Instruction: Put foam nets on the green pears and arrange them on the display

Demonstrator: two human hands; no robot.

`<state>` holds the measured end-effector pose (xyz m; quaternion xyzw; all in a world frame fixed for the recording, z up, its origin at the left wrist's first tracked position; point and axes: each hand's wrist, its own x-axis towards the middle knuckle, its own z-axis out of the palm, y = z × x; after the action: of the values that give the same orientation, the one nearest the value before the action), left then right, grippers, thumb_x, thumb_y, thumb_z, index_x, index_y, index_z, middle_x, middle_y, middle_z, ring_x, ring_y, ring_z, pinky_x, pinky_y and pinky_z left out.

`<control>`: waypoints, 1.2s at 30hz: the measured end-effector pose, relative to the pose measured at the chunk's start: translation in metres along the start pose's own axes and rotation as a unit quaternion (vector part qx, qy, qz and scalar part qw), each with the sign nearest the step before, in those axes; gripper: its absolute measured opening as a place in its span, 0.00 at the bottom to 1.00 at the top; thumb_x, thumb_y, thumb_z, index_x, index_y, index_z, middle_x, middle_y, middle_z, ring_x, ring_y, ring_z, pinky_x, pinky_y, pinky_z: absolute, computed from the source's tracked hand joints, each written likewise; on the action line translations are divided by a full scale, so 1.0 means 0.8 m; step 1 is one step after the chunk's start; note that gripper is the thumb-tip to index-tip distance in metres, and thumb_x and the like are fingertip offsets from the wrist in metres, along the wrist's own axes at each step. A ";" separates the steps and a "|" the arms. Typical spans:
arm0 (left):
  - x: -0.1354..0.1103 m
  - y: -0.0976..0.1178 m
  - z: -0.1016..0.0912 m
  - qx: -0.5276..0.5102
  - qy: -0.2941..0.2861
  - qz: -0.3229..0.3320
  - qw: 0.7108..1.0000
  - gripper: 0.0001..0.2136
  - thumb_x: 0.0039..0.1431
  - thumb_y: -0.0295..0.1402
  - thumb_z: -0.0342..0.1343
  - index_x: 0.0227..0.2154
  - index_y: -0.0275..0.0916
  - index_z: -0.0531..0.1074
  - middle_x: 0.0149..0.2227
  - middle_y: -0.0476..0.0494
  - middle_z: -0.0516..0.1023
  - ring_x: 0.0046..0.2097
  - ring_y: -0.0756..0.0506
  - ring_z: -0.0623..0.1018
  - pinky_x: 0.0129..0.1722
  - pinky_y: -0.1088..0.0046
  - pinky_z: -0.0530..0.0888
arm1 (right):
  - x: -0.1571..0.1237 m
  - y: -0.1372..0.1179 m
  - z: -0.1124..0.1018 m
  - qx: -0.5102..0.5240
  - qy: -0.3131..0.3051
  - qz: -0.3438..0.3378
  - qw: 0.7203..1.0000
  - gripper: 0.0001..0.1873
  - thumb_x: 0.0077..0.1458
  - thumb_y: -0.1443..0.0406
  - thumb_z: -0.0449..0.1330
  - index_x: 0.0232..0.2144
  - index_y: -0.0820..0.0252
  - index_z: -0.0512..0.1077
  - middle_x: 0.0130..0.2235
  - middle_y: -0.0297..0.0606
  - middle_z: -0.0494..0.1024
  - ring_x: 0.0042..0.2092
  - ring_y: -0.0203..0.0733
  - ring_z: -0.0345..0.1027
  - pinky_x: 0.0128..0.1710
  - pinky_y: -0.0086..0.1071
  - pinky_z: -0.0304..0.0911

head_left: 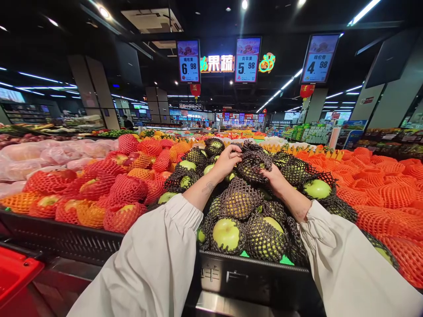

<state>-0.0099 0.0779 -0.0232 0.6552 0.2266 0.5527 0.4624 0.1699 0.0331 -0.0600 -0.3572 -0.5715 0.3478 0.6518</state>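
Observation:
Over the middle of the pile, a green apple in a black foam net (251,164) is between my two hands. My left hand (227,162) has its fingers curled and pinched at the net's upper left edge. From the right, my right hand (275,177) grips the lower side of the same netted apple, its fingers partly hidden behind it. Below my hands lie more green apples in black nets, among them a bare-topped green apple (226,234) at the front and a fully wrapped apple (240,199).
Red and orange netted apples (127,193) fill the left side. Orange-netted fruit (386,193) is heaped to the right. A black bin edge (251,268) runs along the front, and a red basket (18,273) stands at lower left. Price signs (247,59) hang overhead.

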 end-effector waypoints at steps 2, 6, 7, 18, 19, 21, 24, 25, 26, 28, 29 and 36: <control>-0.001 0.004 0.001 -0.011 -0.018 -0.004 1.000 0.05 0.50 0.22 0.54 0.29 0.39 0.69 0.23 0.56 0.67 0.25 0.54 0.65 0.25 0.79 0.59 | 0.002 0.001 -0.001 -0.050 -0.009 -0.015 0.999 0.32 0.29 0.55 0.75 0.39 0.56 0.72 0.43 0.39 0.82 0.49 0.53 0.74 0.59 0.47 0.62; -0.003 0.004 0.004 -0.008 -0.066 0.022 0.998 0.03 0.51 0.30 0.60 0.28 0.37 0.72 0.26 0.54 0.72 0.28 0.53 0.69 0.32 0.77 0.66 | 0.003 0.001 0.000 -0.120 -0.056 -0.019 0.991 0.41 0.29 0.53 0.76 0.47 0.58 0.69 0.47 0.45 0.80 0.52 0.54 0.72 0.59 0.47 0.61; -0.002 0.002 0.004 0.000 -0.069 0.038 0.997 0.05 0.51 0.30 0.62 0.29 0.37 0.72 0.27 0.53 0.73 0.30 0.52 0.71 0.36 0.75 0.68 | 0.002 -0.001 0.001 -0.128 -0.065 -0.018 0.989 0.41 0.30 0.54 0.75 0.48 0.59 0.68 0.48 0.45 0.80 0.53 0.54 0.71 0.59 0.47 0.61; 0.011 -0.018 -0.005 0.089 0.070 0.026 0.993 0.01 0.55 0.25 0.59 0.30 0.36 0.73 0.31 0.49 0.76 0.36 0.49 0.75 0.45 0.70 0.71 | -0.007 -0.016 0.012 -0.022 -0.014 0.004 1.000 0.34 0.33 0.60 0.70 0.47 0.54 0.71 0.47 0.36 0.80 0.51 0.48 0.72 0.56 0.40 0.65; 0.010 -0.017 -0.004 0.092 0.061 0.020 0.994 0.01 0.55 0.26 0.59 0.31 0.36 0.73 0.31 0.49 0.76 0.37 0.48 0.75 0.47 0.69 0.71 | -0.008 -0.018 0.012 0.001 0.007 0.018 1.000 0.33 0.34 0.58 0.70 0.46 0.54 0.71 0.46 0.36 0.80 0.50 0.48 0.73 0.53 0.40 0.66; 0.007 -0.015 -0.001 0.094 0.034 0.024 0.995 0.03 0.55 0.28 0.60 0.32 0.36 0.73 0.33 0.47 0.77 0.40 0.47 0.76 0.49 0.67 0.70 | -0.010 -0.021 0.013 0.036 0.041 0.046 0.997 0.31 0.35 0.53 0.72 0.44 0.53 0.72 0.45 0.35 0.80 0.48 0.48 0.73 0.47 0.39 0.69; 0.003 -0.010 -0.001 0.077 -0.013 0.049 0.996 0.08 0.52 0.29 0.62 0.36 0.36 0.74 0.40 0.44 0.78 0.44 0.46 0.76 0.52 0.64 0.70 | -0.012 -0.024 0.013 0.053 0.073 0.060 0.994 0.30 0.38 0.49 0.72 0.43 0.52 0.72 0.46 0.34 0.80 0.48 0.48 0.72 0.36 0.33 0.70; 0.002 -0.009 -0.001 0.070 -0.030 0.057 0.995 0.10 0.50 0.27 0.62 0.37 0.37 0.73 0.42 0.43 0.77 0.44 0.46 0.76 0.52 0.63 0.70 | -0.012 -0.024 0.013 0.057 0.082 0.062 0.993 0.30 0.38 0.49 0.72 0.43 0.51 0.72 0.46 0.34 0.80 0.47 0.47 0.72 0.34 0.32 0.69; 0.001 -0.008 -0.002 0.067 -0.048 0.066 0.994 0.11 0.49 0.26 0.62 0.37 0.37 0.73 0.44 0.43 0.77 0.44 0.46 0.76 0.53 0.63 0.71 | -0.012 -0.024 0.012 0.061 0.089 0.063 0.992 0.30 0.39 0.49 0.71 0.43 0.51 0.72 0.46 0.33 0.80 0.47 0.47 0.72 0.32 0.32 0.69; 0.001 -0.007 -0.003 0.075 -0.081 0.084 0.990 0.11 0.47 0.24 0.60 0.36 0.37 0.72 0.46 0.43 0.76 0.45 0.46 0.76 0.54 0.62 0.70 | -0.011 -0.023 0.011 0.068 0.091 0.060 0.992 0.29 0.40 0.48 0.71 0.43 0.50 0.72 0.46 0.33 0.79 0.48 0.47 0.72 0.32 0.32 0.69; 0.001 -0.006 -0.003 0.083 -0.092 0.093 0.988 0.12 0.46 0.23 0.59 0.36 0.37 0.72 0.46 0.44 0.76 0.46 0.46 0.76 0.56 0.61 0.69 | -0.011 -0.022 0.011 0.067 0.089 0.058 0.992 0.29 0.40 0.47 0.70 0.43 0.50 0.72 0.46 0.32 0.79 0.48 0.47 0.72 0.32 0.32 0.69; -0.006 -0.004 -0.002 0.183 -0.113 0.135 0.967 0.22 0.45 0.39 0.68 0.42 0.39 0.68 0.51 0.39 0.74 0.55 0.37 0.72 0.58 0.55 0.67 | -0.009 -0.018 0.009 0.051 0.078 0.066 0.993 0.30 0.44 0.43 0.68 0.46 0.47 0.71 0.50 0.32 0.78 0.50 0.47 0.73 0.35 0.34 0.72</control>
<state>-0.0118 0.0759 -0.0281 0.8114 0.1798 0.4815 0.2784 0.1625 0.0204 -0.0507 -0.3866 -0.4758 0.3900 0.6870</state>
